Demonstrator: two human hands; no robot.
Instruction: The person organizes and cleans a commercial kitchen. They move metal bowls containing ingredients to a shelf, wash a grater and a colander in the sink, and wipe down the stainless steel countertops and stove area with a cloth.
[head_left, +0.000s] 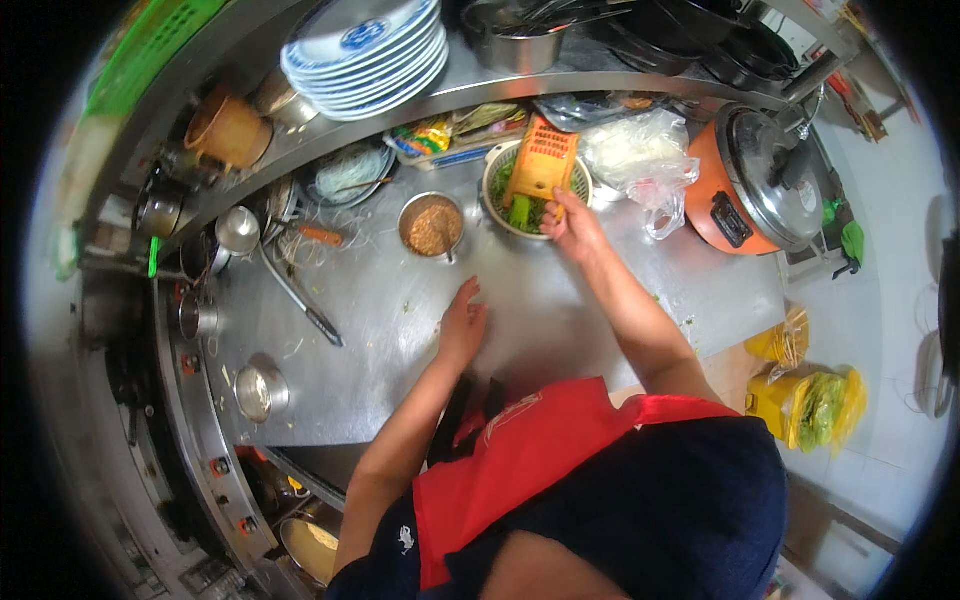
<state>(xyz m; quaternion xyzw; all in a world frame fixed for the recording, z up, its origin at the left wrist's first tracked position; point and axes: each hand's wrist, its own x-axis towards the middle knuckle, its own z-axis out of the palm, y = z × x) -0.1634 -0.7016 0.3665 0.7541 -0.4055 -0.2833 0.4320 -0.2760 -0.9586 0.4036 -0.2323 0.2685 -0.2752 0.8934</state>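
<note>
My right hand (576, 227) grips the lower end of an orange grater (541, 169), which lies tilted across a pale colander (493, 212). Chopped green leaves (521, 217) fill the colander, partly hidden under the grater. Above the bare steel worktop (375, 300), my left hand (462, 322) has its fingers apart and holds nothing. Beyond its fingertips stands a steel bowl (406, 238) of brown crumbly food (433, 225), with a spoon handle (448, 251) leaning over its rim.
At right sits an orange rice cooker (705, 187) beside a clear plastic bag (637, 146) of white food. Stacked plates (367, 67) rest on the steel shelf (480, 91) above. A ladle (300, 300), a peeler-like tool with an orange handle (321, 235) and a small steel cup (262, 394) lie leftward.
</note>
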